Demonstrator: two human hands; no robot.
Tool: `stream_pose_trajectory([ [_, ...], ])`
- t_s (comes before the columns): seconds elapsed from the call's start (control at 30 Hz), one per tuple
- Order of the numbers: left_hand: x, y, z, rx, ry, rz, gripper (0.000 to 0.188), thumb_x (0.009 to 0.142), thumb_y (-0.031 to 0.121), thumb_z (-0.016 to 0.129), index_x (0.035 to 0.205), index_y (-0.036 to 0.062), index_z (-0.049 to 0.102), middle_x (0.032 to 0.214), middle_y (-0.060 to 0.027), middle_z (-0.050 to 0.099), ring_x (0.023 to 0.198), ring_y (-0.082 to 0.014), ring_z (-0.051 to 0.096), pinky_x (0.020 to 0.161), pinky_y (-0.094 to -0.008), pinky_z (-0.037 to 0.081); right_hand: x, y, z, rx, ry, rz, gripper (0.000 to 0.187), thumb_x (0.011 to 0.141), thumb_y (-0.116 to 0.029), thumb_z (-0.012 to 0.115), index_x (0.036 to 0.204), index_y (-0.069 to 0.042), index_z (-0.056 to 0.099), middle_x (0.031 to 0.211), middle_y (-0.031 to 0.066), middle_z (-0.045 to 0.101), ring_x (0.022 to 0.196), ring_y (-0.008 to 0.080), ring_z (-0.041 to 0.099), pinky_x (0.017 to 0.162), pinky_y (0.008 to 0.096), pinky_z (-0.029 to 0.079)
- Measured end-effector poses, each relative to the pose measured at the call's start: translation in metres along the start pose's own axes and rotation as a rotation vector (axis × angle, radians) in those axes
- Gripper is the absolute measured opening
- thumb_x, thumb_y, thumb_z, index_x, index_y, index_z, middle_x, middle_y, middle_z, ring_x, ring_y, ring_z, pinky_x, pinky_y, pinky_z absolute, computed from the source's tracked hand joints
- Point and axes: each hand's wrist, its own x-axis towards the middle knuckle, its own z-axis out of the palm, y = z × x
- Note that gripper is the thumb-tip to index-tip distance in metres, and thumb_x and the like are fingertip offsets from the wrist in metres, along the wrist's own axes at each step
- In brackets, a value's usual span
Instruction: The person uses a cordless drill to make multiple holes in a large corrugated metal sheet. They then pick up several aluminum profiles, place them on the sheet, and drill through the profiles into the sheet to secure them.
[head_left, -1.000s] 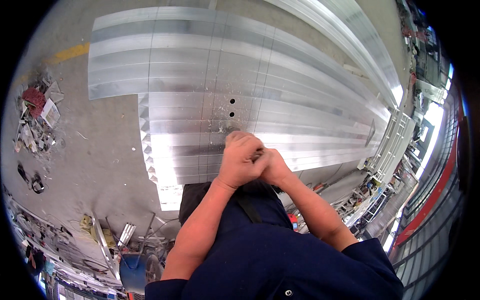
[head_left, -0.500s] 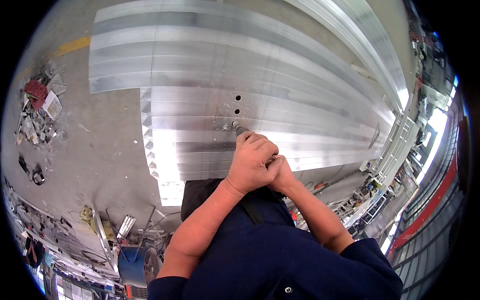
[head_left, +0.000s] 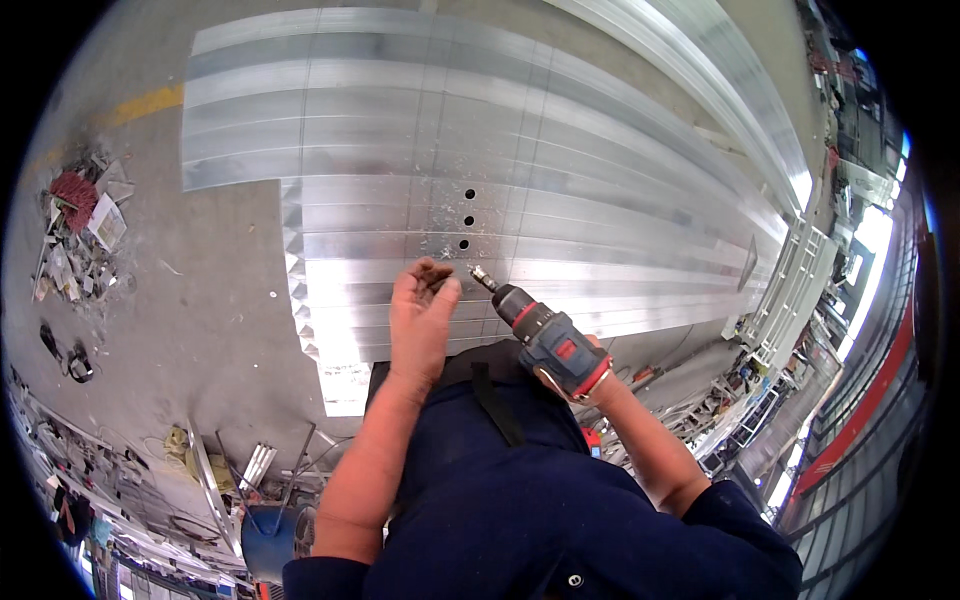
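Note:
My right hand (head_left: 597, 388) is wrapped round the grip of a dark cordless drill (head_left: 560, 348) with red trim. Its metal bit (head_left: 483, 277) points up and left, lifted away from the work. Beneath it lie several long ribbed aluminium profiles (head_left: 375, 215), side by side. Three round dark holes (head_left: 468, 221) run in a row through them, with metal shavings around. Left of the bit, just below the nearest hole, my left hand (head_left: 420, 318) is raised with curled, dirty fingers apart from the thumb. Nothing shows in it.
More long profiles (head_left: 745, 95) lie at the far right. A heap of scrap (head_left: 88, 235) and a black strap-like thing (head_left: 72, 358) are on the floor at left. Near my left elbow stands a blue drum-shaped machine (head_left: 268, 545). Cluttered materials line the right side.
Both hands were together on the drill, with its bit at the nearest hole. Now the drill is drawn back right and tilted, and my left hand has let go and moved left.

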Motion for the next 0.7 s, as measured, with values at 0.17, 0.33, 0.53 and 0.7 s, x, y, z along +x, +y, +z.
stream_pose_trajectory([
  [0.17, 0.005, 0.012, -0.011, -0.395, -0.237, -0.265, 0.045, 0.09, 0.0, 0.067, 0.129, 0.0043, 0.046, 0.115, -0.0165, 0.065, 0.095, -0.0213, 0.066, 0.086, -0.0366, 0.057, -0.004, -0.008, -0.01, 0.068, -0.021, -0.065, 0.024, 0.075, -0.01, 0.08, 0.096, -0.011, 0.068, 0.088, 0.0071, 0.07, 0.077, 0.0272, 0.069, 0.071, 0.0343, 0.056],
  [0.33, 0.01, 0.026, -0.027, -0.344, -0.362, -0.286, 0.046, 0.086, -0.001, 0.071, 0.127, 0.0062, 0.05, 0.099, -0.0139, 0.07, 0.083, -0.0205, 0.068, 0.076, -0.0338, 0.059, -0.002, -0.017, -0.023, 0.061, -0.015, -0.127, 0.032, 0.075, -0.019, 0.081, 0.104, -0.013, 0.068, 0.096, 0.0053, 0.072, 0.084, 0.0265, 0.07, 0.076, 0.0362, 0.056],
  [0.53, 0.01, 0.025, -0.038, -0.325, -0.407, -0.21, 0.04, 0.08, -0.002, 0.077, 0.115, 0.0063, 0.058, 0.098, -0.0132, 0.07, 0.083, -0.019, 0.068, 0.069, -0.0303, 0.056, -0.006, -0.006, -0.021, 0.079, -0.025, -0.178, 0.037, 0.075, -0.023, 0.082, 0.109, -0.015, 0.069, 0.102, 0.0045, 0.072, 0.091, 0.0263, 0.07, 0.08, 0.0377, 0.055],
  [0.7, 0.005, 0.034, -0.039, -0.274, -0.392, -0.206, 0.038, 0.08, -0.005, 0.075, 0.112, 0.0056, 0.058, 0.099, -0.014, 0.07, 0.082, -0.0204, 0.069, 0.071, -0.0334, 0.058, 0.0, -0.011, -0.024, 0.169, -0.04, -0.157, 0.036, 0.075, -0.021, 0.082, 0.107, -0.013, 0.07, 0.099, 0.0058, 0.072, 0.089, 0.0271, 0.069, 0.078, 0.0359, 0.055],
])
